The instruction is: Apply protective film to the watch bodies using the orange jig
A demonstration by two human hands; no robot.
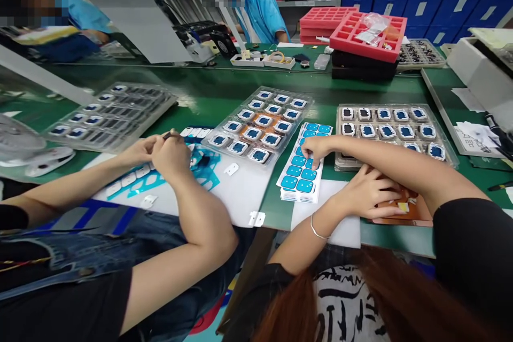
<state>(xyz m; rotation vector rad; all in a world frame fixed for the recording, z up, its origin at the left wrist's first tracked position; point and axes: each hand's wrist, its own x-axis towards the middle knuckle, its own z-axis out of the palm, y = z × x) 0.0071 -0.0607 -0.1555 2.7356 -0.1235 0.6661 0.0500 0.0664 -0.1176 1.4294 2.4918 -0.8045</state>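
My right hand (318, 150) reaches across my left arm to a stack of white sheets (298, 195) bearing rows of blue rounded-square stickers (294, 171). Its fingers are bent down and closed at a sticker; what lies between the fingertips is hidden. With fingers spread, my left hand (371, 192) lies over an orange-brown flat piece (417, 214) that has small white and yellow bits on it. Behind my arms stands a clear tray (451, 157) of white-framed parts with dark blue centres (387, 131), partly covered by my right arm.
At left, a co-worker's hands (160, 155) hold a small dark item above blue sheet scraps (206, 176). Another clear tray (276, 97) of parts sits between us; a tray stack (138, 128) stands further left. Red trays (340, 43) are piled behind. Another person (262, 8) is across the bench.
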